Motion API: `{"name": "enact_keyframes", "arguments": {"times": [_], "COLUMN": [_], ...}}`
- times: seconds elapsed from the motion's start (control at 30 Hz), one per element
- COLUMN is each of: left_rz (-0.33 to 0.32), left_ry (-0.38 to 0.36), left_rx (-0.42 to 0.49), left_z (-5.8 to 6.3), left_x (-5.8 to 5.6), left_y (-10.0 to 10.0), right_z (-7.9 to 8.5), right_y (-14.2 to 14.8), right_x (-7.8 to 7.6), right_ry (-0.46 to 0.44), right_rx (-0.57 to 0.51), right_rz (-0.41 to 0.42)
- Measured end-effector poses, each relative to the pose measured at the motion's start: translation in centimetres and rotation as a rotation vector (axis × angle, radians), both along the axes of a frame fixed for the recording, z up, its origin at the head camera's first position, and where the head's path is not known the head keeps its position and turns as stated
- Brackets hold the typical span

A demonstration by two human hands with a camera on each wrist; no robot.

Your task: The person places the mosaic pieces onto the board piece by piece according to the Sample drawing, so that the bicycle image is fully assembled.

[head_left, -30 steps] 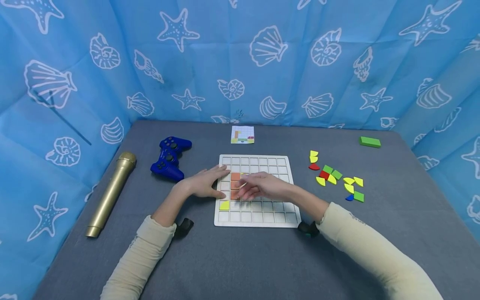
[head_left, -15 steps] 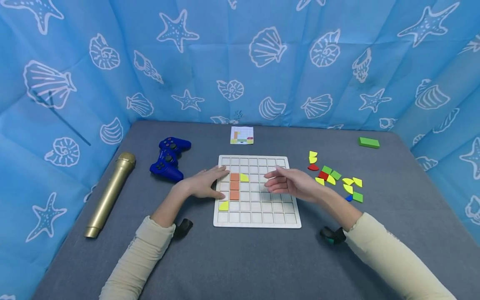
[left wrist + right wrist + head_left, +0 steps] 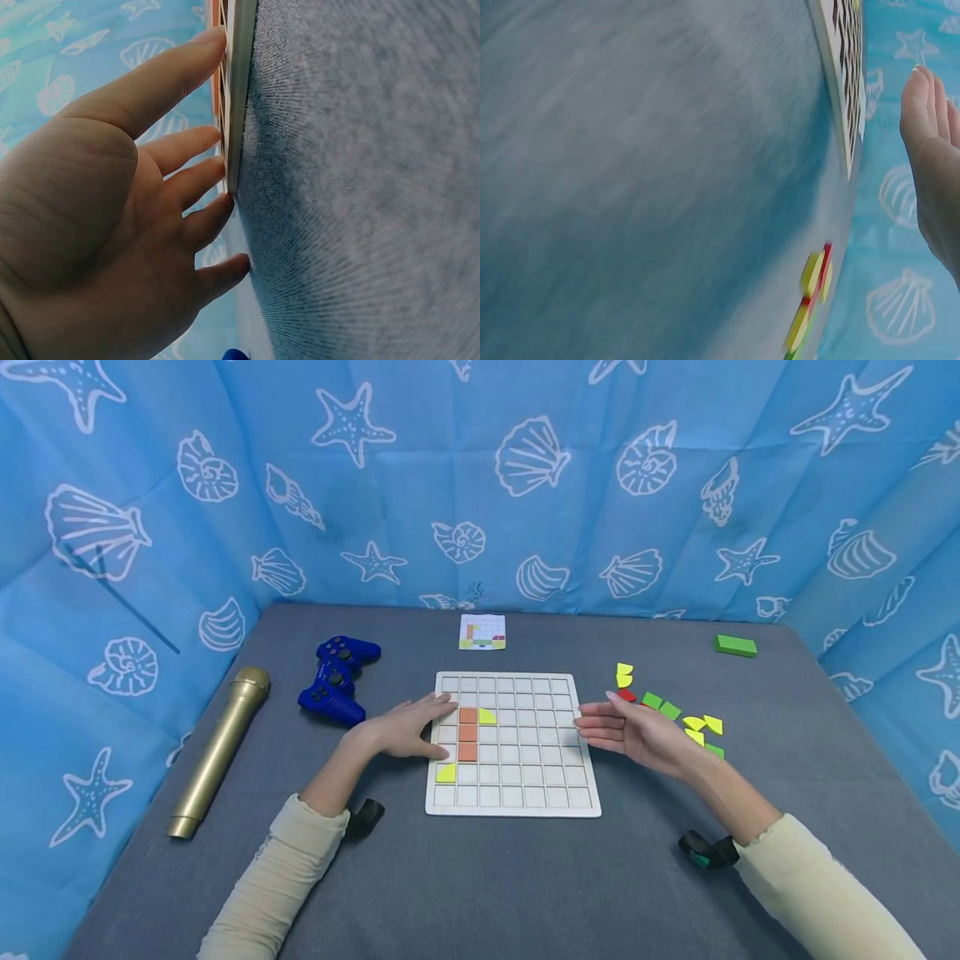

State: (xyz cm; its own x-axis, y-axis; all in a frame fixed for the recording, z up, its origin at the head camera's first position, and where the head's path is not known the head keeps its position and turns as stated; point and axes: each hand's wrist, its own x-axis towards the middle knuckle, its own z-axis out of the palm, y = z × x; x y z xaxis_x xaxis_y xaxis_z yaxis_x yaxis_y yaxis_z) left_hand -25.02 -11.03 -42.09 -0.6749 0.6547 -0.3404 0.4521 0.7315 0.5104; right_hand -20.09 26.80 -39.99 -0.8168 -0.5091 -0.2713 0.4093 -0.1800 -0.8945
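So the white grid board is parked mid-counter, pretty much between the two hands. Its left edge is touched by the left hand, whose fingers are spread well apart and mostly straight, with the thumb laid over the rim too, as can be seen from the left wrist. The right hand is held up by the board's right edge, fingers fairly straight and tucked together side by side.

Three orange tiles are lined up in the second column from the left. A yellow tile is set just right of the top one, and another yellow piece is seated in the leftmost column, second row up from the near edge.

Off to the right, a bunch of loose tiles in yellow, green and red is scattered, partly hidden by the right hand. A printed card is laid beyond the board, with coloured shapes shown on it. A blue game controller and a gold microphone are placed on the left, and a green block is left near the far right corner.
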Motion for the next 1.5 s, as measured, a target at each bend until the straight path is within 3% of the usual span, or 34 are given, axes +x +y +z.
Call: {"name": "enact_keyframes", "arguments": {"times": [0.33,0.5,0.8,1.1,1.33,1.5], "left_rz": [-0.005,-0.002,-0.003,0.001,-0.006,0.001], "left_ry": [0.003,0.005,0.011,0.01,0.007,0.003], "left_rx": [0.004,0.004,0.006,0.007,0.005,-0.001], "left_z": [0.1,0.2,0.2,0.1,-0.1,0.1], "left_x": [0.1,0.2,0.3,0.2,0.2,0.2], "left_y": [-0.2,-0.2,-0.1,-0.1,-0.1,0.0], "right_z": [-0.8,-1.1,-0.9,-0.7,-0.4,0.0], "right_y": [4.5,6.2,7.6,7.6,6.9,6.3], "right_x": [1.0,1.3,1.8,1.3,0.6,0.5], "right_ry": [0.023,0.013,-0.026,-0.006,0.025,0.054], "right_rx": [-0.073,-0.045,0.149,0.27,0.474,0.55], "right_rz": [-0.037,-0.087,-0.212,-0.222,-0.202,-0.177]}}
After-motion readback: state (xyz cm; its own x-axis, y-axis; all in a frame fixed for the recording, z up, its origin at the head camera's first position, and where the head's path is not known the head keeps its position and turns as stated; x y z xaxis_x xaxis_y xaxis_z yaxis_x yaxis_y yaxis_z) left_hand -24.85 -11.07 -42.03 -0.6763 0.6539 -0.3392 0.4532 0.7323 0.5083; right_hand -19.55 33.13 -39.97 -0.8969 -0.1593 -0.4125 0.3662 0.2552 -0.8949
